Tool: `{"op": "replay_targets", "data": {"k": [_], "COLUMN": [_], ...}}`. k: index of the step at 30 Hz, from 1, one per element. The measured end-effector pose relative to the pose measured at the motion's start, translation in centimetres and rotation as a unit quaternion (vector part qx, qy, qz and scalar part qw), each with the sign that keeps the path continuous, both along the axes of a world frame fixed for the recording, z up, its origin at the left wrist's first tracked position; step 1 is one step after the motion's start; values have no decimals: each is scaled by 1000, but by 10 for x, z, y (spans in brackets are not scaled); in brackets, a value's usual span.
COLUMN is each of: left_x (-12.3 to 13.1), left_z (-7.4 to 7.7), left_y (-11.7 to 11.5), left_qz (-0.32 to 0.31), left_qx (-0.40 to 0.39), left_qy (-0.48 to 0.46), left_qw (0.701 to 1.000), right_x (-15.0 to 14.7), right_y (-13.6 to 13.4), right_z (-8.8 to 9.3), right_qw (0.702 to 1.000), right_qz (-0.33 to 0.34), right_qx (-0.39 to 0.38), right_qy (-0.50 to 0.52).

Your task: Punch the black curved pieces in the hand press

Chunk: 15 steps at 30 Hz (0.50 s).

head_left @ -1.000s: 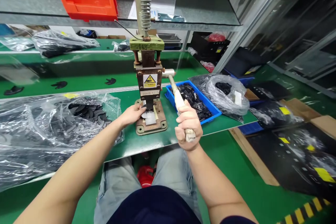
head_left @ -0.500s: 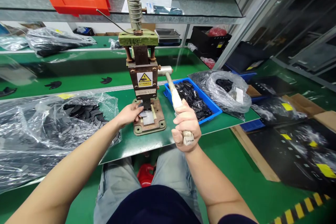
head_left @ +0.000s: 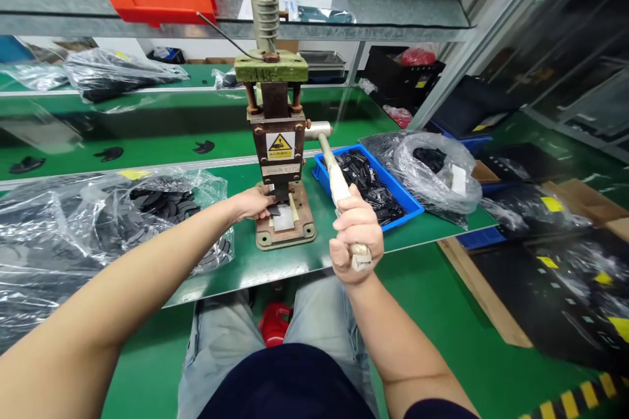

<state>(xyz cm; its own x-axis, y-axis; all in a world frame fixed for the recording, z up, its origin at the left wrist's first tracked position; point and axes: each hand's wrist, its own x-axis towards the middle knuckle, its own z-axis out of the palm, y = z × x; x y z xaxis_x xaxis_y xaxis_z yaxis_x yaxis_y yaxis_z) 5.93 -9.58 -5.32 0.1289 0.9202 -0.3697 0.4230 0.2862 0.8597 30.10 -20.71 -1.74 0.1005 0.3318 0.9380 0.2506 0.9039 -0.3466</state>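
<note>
A hand-operated press [head_left: 278,137] with a spring on top stands on the green table. Its lever [head_left: 335,177], wrapped in pale tape near the end, slants down toward me, and my right hand [head_left: 358,236] is closed around its grip. My left hand [head_left: 254,203] reaches to the press base [head_left: 286,236] from the left, its fingers closed on a small dark flat part [head_left: 278,210] beneath the ram. Part of that piece is hidden by the fingers and the ram.
Left of the press lies a clear plastic bag [head_left: 113,216] of curved dark parts. To its right are a blue tray [head_left: 410,206] of small black pieces and another plastic bag [head_left: 432,163]. Dark curved parts [head_left: 109,154] lie farther back. A red bin [head_left: 162,0] sits on the shelf above.
The view has shifted slightly, so the scene sits farther right. My left hand has turned and now hides more of the part under the ram. My right hand keeps its hold on the lever.
</note>
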Motion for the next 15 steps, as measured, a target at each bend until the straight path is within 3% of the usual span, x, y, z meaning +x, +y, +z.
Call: {"op": "replay_targets", "data": {"k": [4,8,10,12,15], "left_x": [6,-4,-28,-66,-131], "left_z": [0,-1,1,6,14], "left_y": [-13,-31,-35,-35,-31], "left_qz": [9,-33,-96,-130,-79], "left_qx": [-47,19,65,124,200], "left_qy": [20,-46,-48,32,257], "left_qw": [999,998,992,983,942], "right_x": [3,7,8,9,7], "right_y": [1,0,1,2,4], "right_z": [2,4,4,3,1], "right_qw": [1000,1000,1000,999,1000], "right_qz": [-2,4,5,8,16], "right_qx": [12,4,2,2,5], "right_qy": [-20,-30,-31,-32,-20]}}
